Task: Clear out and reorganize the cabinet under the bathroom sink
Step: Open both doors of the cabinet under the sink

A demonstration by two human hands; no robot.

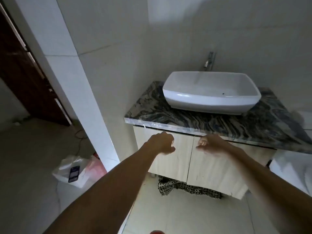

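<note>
A white basin (211, 93) sits on a dark marbled countertop (263, 125). Under it is a light wood cabinet whose left door (173, 164) and right door (217, 173) are both closed. My left hand (163, 143) hovers in front of the upper part of the left door with its fingers curled and nothing in it. My right hand (209, 143) is in front of the upper part of the right door, fingers curled too, blurred, holding nothing I can see. Whether either hand touches a door is unclear.
A dark patterned cloth (185, 187) lies on the floor under the cabinet. At the left, on the floor by a white wall corner (94, 115), sits a white bag (76, 173) with a dark phone-like object (74, 173) on it. A tap (209, 61) stands behind the basin.
</note>
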